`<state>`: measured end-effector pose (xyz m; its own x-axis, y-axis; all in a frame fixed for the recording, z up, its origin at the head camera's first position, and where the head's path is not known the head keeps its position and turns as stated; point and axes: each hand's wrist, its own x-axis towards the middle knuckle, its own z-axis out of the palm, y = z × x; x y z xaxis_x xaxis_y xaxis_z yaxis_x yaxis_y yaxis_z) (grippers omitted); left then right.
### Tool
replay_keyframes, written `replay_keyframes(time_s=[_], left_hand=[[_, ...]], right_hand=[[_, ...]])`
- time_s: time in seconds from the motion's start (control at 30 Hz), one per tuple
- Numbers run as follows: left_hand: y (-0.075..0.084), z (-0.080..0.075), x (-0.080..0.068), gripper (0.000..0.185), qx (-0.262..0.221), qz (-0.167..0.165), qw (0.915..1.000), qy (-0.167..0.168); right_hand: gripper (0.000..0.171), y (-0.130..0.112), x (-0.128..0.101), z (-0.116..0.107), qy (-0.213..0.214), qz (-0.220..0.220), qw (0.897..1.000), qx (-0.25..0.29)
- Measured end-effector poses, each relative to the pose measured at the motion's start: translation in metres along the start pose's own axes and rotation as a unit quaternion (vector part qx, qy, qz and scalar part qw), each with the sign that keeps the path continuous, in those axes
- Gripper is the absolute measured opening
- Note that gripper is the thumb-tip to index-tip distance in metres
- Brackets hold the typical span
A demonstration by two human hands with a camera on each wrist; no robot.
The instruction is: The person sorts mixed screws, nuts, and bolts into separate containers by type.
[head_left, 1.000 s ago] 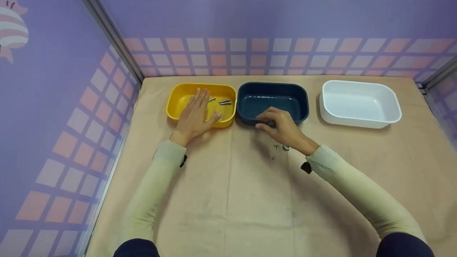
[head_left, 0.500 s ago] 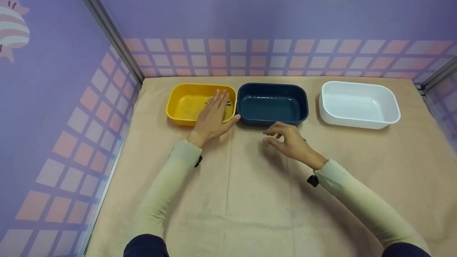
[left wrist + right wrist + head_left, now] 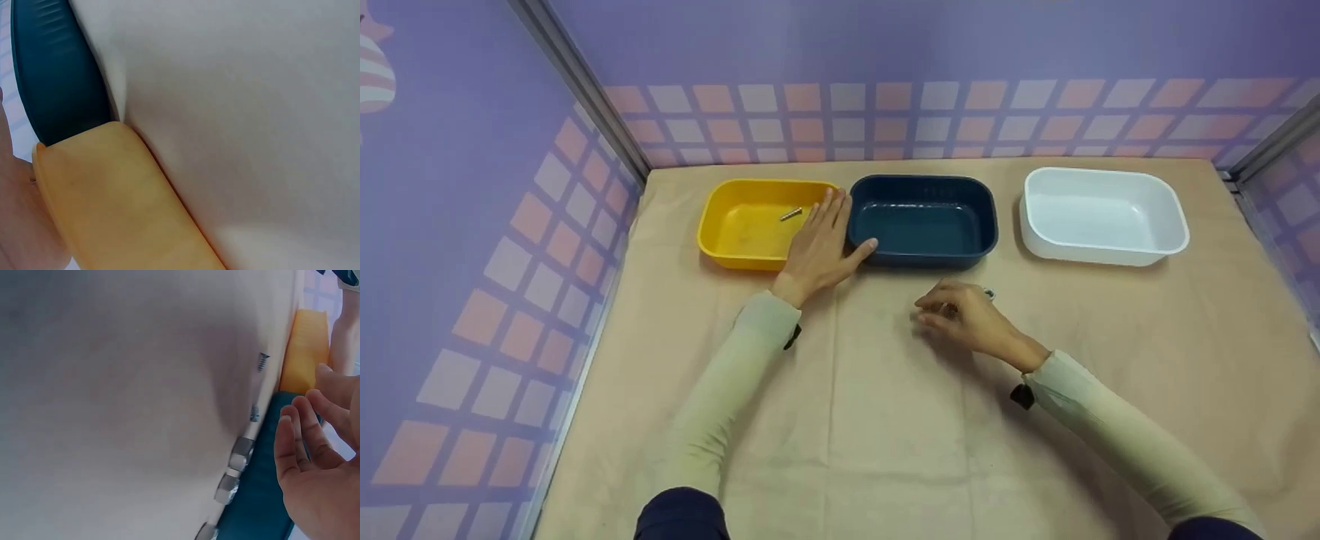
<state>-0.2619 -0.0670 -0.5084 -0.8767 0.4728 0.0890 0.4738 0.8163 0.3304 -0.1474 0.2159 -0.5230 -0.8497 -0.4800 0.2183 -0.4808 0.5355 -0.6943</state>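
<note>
Both hands have drawn back: left hand [image 3: 819, 247] rests flat, fingers straight, steadying the yellow tray [image 3: 735, 225], while right hand [image 3: 964, 319] hovers loosely curled, grip empty, over nuts [image 3: 236, 461] on the bench [image 3: 885, 420].

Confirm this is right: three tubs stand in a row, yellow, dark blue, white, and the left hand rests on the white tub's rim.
Not quite. In the head view the left hand rests on the yellow tub, beside the dark blue tub; the white tub stands untouched. The row order is right.

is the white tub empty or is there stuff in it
Empty. The head view shows the white tub with a bare inside, while the yellow tub holds a small metal bolt.
</note>
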Motion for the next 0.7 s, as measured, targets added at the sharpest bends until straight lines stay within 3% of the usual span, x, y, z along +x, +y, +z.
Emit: replay_keyframes(time_s=[0.23,0.47,0.7], left_hand=[[0.003,0.005,0.007,0.097,0.000,-0.009,0.9999,-0.006],[0.002,0.009,0.006,0.099,0.031,-0.023,0.9990,-0.022],[0.008,0.012,0.011,0.099,0.051,-0.020,0.9982,-0.026]], right_hand=[[0.015,0.007,-0.012,-0.001,-0.042,0.021,0.999,0.009],[0.014,0.007,-0.015,0.006,-0.082,0.025,0.996,-0.001],[0.014,0.005,-0.021,0.007,-0.066,0.029,0.997,-0.030]])
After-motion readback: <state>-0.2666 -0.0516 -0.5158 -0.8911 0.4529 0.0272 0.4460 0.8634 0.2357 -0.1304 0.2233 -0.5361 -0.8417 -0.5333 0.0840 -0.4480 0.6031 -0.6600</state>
